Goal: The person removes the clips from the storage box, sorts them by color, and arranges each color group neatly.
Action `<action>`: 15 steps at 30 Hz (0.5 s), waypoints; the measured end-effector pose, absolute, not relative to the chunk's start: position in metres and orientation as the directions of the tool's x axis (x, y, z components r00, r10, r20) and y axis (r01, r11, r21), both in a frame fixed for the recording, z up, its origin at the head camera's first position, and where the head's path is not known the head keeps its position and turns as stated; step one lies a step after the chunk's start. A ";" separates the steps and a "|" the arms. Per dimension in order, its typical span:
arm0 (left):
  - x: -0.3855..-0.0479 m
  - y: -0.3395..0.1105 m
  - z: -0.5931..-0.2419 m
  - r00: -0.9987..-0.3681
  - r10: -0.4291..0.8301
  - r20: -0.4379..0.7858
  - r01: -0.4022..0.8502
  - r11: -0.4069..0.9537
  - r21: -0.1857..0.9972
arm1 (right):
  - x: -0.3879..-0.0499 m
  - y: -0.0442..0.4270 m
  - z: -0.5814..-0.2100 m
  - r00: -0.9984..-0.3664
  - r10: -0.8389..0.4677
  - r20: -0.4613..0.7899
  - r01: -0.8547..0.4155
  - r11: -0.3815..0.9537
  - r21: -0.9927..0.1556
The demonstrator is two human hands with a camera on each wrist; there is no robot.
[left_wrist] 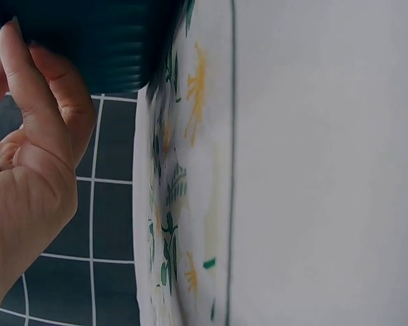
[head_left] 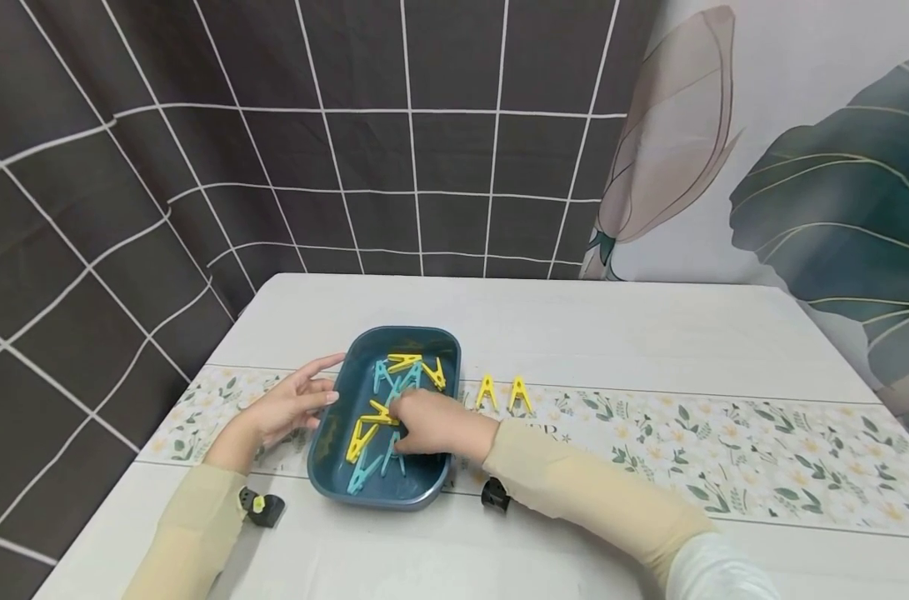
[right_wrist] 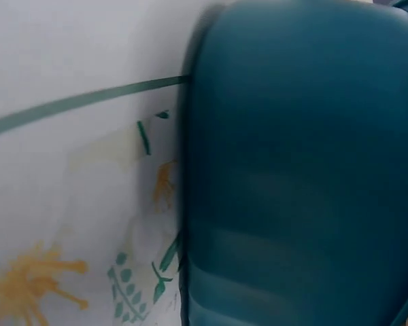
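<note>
A dark teal plastic basin stands on the table with several yellow clothespins and light-blue clothespins lying loose in it. My right hand reaches over the basin's right wall, fingers bent down among the clothespins. Its fingertips are hidden, so whether they pinch one does not show; a yellow clothespin lies right beside them. At the basin's left side is my left hand, fingers loosely extended at the wall. The left wrist view shows those fingers against the basin's outside.
Two yellow clothespins, one left of the other, lie on the table right of the basin. A floral band runs across the white tabletop. Behind hangs a dark gridded curtain.
</note>
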State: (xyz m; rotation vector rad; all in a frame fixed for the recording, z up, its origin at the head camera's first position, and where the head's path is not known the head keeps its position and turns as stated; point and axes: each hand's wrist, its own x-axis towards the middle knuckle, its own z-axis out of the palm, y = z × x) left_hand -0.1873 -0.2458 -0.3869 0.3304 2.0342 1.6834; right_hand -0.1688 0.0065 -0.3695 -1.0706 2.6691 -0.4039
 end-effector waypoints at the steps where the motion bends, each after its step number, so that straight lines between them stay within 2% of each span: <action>1: -0.187 -0.246 -0.387 -0.857 0.474 -0.203 -0.112 0.214 0.970 | -0.168 0.006 -0.370 -0.706 -0.699 -0.116 -0.637 0.698 -0.326; 15: -0.188 -0.247 -0.389 -0.852 0.487 -0.192 -0.108 0.196 0.975 | -0.163 0.006 -0.368 -0.703 -0.702 -0.115 -0.645 0.697 -0.313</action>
